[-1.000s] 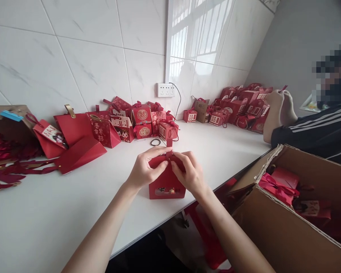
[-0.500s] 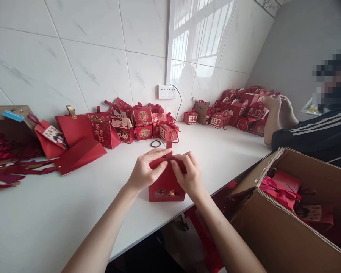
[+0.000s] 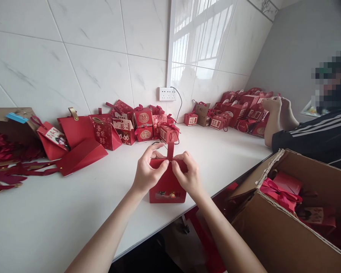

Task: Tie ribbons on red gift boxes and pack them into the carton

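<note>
A small red gift box [image 3: 167,185] with a window near its base stands on the white counter [image 3: 59,212] close to the front edge. My left hand [image 3: 146,172] pinches the left side of its top flaps. My right hand [image 3: 187,174] pinches the right side, at the foot of a red tab [image 3: 170,150] that sticks straight up between my thumbs. Both hands are closed on the top of the box.
Finished red boxes and bags [image 3: 130,125] line the tiled wall, with more at the back right [image 3: 238,110]. Flat red bags and ribbons [image 3: 5,167] lie far left. A cardboard carton [image 3: 290,220] with red items stands at right. Another person's arm [image 3: 315,134] rests on the counter.
My hands have shifted slightly on the box top and the red tab now stands taller between my thumbs. The box has stayed in place.
</note>
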`<state>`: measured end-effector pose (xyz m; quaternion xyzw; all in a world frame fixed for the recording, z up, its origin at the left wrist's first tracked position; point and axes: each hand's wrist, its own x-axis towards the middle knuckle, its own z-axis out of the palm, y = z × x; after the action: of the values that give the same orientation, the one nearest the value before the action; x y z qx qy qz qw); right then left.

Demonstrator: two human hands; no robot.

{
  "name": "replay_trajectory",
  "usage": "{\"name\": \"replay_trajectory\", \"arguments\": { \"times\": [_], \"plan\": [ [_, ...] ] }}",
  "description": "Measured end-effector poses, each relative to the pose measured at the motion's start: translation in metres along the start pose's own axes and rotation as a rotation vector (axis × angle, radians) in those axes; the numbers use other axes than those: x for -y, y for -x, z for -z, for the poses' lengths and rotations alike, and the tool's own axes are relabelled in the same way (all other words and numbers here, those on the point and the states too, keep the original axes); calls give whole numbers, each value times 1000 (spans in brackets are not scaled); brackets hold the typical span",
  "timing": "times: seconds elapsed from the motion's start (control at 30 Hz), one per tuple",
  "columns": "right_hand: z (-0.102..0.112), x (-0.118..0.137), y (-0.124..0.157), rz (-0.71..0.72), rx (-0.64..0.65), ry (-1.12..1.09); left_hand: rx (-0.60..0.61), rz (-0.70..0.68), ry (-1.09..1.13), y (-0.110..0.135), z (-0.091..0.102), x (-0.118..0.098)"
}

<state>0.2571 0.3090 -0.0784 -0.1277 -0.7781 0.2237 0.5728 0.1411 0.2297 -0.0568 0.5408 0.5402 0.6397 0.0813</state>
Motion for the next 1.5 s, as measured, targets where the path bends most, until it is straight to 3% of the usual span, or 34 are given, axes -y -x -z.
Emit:
{"name": "replay_trajectory", "arguments": {
  "times": [0.27, 0.43, 0.7, 0.77, 0.93, 1.0, 1.13, 1.33, 1.43, 1.5],
  "plan": [
    [-3, -2, 2, -44, 6, -24, -22, 59, 41, -1, -1, 0],
    [-4, -2, 16, -229, -29, -221, -62, 41, 23, 4, -2, 5],
    [16, -1, 32, -405, 160, -314, 5, 80, 68, 6, 0, 8],
    [22, -2, 31, -488, 78, -395, 96, 124, 139, 9, 1, 15],
    [42, -5, 31, -623, -406, -543, 280, 211, 235, 21, -8, 29],
    [49, -6, 34, -643, -503, -601, 321, 229, 269, 27, -17, 27],
    [56, -11, 49, -670, -518, -746, 238, 91, 163, 35, -28, 17],
    [59, -21, 63, -595, -325, -735, 218, -226, -137, 40, -23, 19],
    [60, -18, 60, -623, -361, -753, 199, -207, -124, 39, -23, 21],
    [60, -12, 58, -725, -448, -762, 165, -100, -31, 37, -25, 21]
  ]
}}
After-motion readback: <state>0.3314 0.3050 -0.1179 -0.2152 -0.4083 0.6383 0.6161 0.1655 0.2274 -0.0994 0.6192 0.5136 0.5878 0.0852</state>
